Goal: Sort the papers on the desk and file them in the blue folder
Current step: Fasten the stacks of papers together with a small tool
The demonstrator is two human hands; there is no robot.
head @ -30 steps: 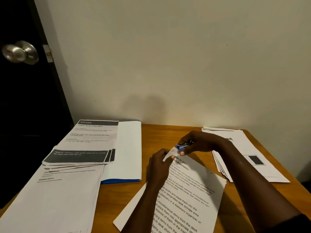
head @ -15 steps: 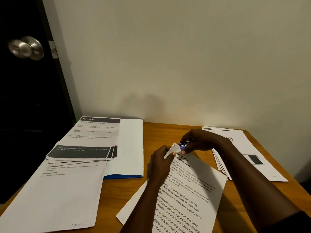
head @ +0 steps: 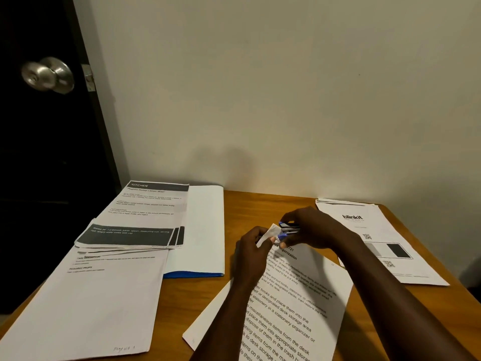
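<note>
- Barely any movement: both hands hold their spot, and the stapler (head: 289,228) has crept slightly further onto the corner (head: 270,230).
- Right hand (head: 316,229) is curled round the stapler. Left hand (head: 251,252) pinches the sheets (head: 299,303) at that lifted corner.
- Folder (head: 194,274) lies left on the desk (head: 260,204), blue edge peeking from under the left pile (head: 140,217), well apart from the hands.
- Risk: the pinch slips and the sheets fan, so the staple catches only the top ones.
- Risk: the left fingertips are just beside the stapler's mouth and could get nipped.
- Right pile (head: 364,230) waits unfiled.
</note>
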